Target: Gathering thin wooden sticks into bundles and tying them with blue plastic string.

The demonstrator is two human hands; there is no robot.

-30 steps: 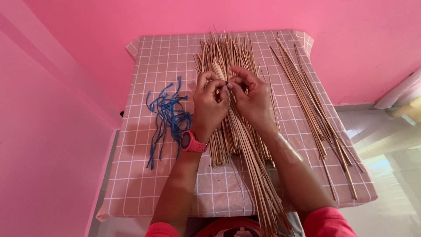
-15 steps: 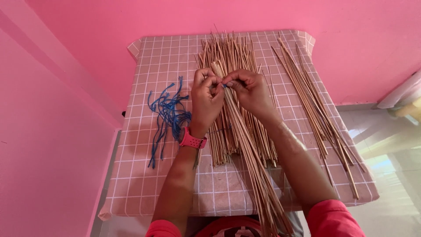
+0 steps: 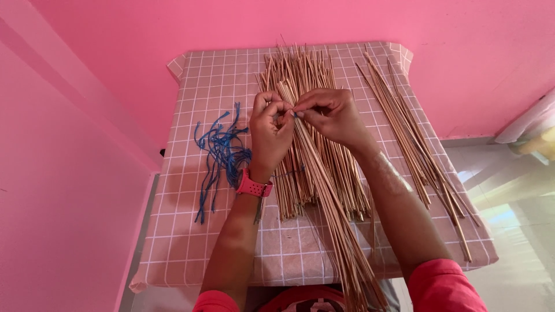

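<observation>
Both hands meet at mid-frame: left hand and right hand pinch a blue thread around a bundle of sticks whose near end runs off the lower edge of the counter. More sticks, a pile, reach the far edge under the hands; a second pile lies right. Loose blue threads sit left, with bare checkered cloth near that edge. Pink walls close in behind and left; pale floor at right.
</observation>
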